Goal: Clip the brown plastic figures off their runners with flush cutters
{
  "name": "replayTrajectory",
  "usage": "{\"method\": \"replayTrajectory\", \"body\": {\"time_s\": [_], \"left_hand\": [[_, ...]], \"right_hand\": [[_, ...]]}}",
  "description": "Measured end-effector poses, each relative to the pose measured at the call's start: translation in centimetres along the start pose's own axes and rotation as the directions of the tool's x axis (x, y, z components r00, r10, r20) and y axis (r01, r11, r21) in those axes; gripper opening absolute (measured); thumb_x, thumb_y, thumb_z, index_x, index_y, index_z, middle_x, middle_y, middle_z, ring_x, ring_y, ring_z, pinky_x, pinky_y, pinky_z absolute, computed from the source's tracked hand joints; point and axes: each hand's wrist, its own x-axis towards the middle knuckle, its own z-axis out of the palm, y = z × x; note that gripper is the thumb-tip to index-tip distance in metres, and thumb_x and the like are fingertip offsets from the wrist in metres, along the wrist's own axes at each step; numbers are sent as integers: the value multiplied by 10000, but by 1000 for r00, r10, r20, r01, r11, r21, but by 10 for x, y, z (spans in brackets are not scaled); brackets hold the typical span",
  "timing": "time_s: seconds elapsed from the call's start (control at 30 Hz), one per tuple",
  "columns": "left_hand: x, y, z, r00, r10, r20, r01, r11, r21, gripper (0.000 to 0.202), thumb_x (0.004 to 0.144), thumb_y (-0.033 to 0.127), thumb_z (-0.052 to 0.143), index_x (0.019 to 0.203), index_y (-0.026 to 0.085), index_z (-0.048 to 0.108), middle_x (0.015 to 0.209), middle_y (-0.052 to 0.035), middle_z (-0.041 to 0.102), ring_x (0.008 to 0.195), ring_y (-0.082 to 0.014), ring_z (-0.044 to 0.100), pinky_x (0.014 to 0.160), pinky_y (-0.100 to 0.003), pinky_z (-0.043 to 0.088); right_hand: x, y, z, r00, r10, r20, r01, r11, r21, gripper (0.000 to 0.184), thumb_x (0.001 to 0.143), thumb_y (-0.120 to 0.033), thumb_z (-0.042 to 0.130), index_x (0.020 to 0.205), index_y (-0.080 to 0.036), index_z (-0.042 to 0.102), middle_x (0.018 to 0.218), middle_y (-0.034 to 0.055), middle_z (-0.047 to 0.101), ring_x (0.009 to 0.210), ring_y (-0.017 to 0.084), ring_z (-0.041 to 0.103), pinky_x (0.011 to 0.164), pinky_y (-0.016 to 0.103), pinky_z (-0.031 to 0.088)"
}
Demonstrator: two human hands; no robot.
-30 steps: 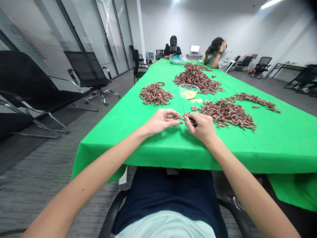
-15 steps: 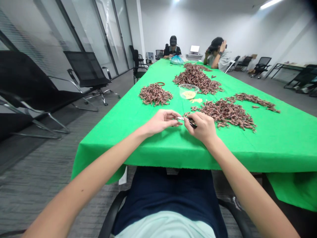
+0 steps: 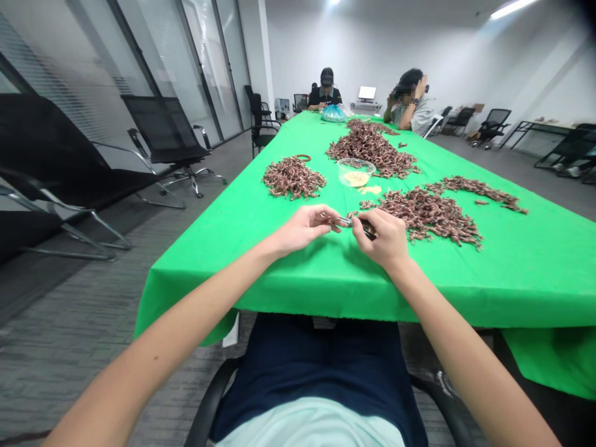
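Note:
My right hand (image 3: 382, 237) is wrapped round a small plier-like tool (image 3: 345, 221) with a dark handle and a shiny metal tip; its exact kind is hard to tell. The tip points left, at the fingers of my left hand (image 3: 313, 227). Those fingers are curled in a pinch, and whatever lies between them is too small to name. Both hands are just above the green cloth, near its front edge. Close to my right hand lies a heap of reddish-brown, twisted, twig-like pieces (image 3: 431, 214).
A smaller heap (image 3: 293, 178) lies ahead on the left, a larger one (image 3: 372, 148) further back. Between them stands a clear plastic bowl (image 3: 356, 171) with pale bits, more bits (image 3: 371, 190) beside it. Two people sit at the far end near a blue bag (image 3: 333, 113).
My right hand has shifted slightly to the right with the tool, and the tool's metal tip has turned a little. My left hand stays almost in place.

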Motion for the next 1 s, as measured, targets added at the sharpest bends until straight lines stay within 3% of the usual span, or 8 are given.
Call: {"method": "replayTrajectory", "body": {"time_s": [0.6,0.87,1.0], "left_hand": [[-3,8,3,999,-45,-17,45,998,40,259,760,32,573,983,164,567,763,-9,672,794,-161,639,841,-340,457],[-2,9,4,997,-72,-35,73,997,37,263,728,95,568,980,165,536,706,3,661,750,-169,638,804,-339,465],[-1,8,3,989,-100,-104,108,992,67,233,763,149,541,996,162,527,681,10,634,648,-143,566,665,-289,422]], "right_hand": [[-1,0,-2,998,8,61,-9,1000,25,232,944,-360,525,859,-197,667,774,51,707,683,166,629,649,284,453],[0,1,-1,997,9,76,-12,1000,28,234,939,-360,530,848,-198,672,763,46,706,673,164,626,645,284,452],[0,1,-1,996,19,81,-21,1000,19,244,943,-369,527,841,-202,673,765,44,711,670,164,634,639,284,447]]}}
